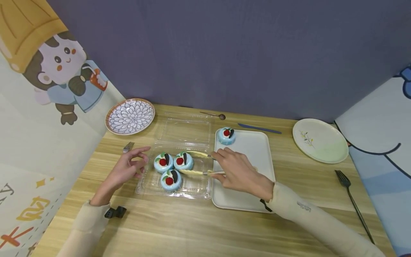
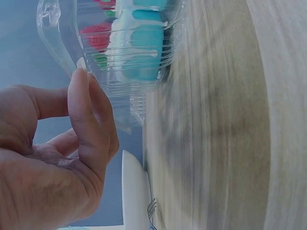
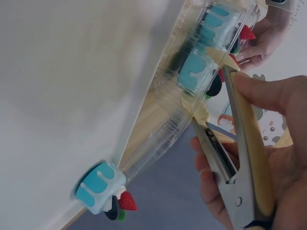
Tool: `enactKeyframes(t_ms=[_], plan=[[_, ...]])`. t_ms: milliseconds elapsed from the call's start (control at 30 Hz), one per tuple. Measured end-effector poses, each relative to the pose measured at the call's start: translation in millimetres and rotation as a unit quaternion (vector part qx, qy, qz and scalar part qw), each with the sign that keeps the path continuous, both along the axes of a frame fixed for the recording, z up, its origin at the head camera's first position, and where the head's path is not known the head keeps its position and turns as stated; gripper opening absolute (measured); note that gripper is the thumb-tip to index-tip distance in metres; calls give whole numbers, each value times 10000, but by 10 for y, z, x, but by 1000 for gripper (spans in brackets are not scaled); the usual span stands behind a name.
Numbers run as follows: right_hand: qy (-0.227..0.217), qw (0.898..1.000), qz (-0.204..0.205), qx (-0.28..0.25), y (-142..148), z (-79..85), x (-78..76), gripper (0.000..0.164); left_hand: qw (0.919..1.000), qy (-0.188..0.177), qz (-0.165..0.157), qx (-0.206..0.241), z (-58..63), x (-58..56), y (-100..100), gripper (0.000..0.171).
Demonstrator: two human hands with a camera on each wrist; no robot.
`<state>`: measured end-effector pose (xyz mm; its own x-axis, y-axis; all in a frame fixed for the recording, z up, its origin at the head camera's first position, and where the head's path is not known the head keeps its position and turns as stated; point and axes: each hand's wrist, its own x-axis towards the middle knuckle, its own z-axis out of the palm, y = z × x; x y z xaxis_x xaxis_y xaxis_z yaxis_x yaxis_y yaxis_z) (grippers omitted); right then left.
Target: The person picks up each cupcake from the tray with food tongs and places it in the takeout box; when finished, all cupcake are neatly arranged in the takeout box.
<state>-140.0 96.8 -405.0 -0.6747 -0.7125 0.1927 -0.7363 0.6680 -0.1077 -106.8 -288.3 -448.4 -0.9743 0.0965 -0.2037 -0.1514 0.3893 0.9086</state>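
My right hand [image 1: 239,171] holds metal tongs [image 3: 247,158] with pale yellow tips. The tips stand on either side of a small blue cake [image 1: 183,162] topped with a red berry and a dark biscuit-like piece. That cake sits in a clear plastic container [image 1: 196,187], beside two similar ones, the left cake [image 1: 163,163] and the front cake [image 1: 171,180]. A fourth cake [image 1: 226,136] stands on the far left corner of a white tray [image 1: 257,146]. By the container's left edge is my left hand [image 1: 126,167], fingers loosely bent, a fingertip right at the rim in the left wrist view.
The container's lid [image 1: 187,130] lies folded back. Behind are a small spoon [image 1: 221,116] and a blue knife [image 1: 260,128]. A patterned plate [image 1: 130,117] and a fork [image 1: 128,146] lie left; a pale plate [image 1: 321,141] and black fork [image 1: 353,203] right. A wall bounds the table's back.
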Motion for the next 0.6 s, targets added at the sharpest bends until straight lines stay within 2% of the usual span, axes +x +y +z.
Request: enactKeyframes(t_ms=[367,600], plan=[[-210,9997,-38,85,27,-12,13,67,10000,-6,-17,42,-16,10,-6,53],[-153,9998,-95,58,75,9,58,68,10000,1,-3,81,-3,17,-2,53]])
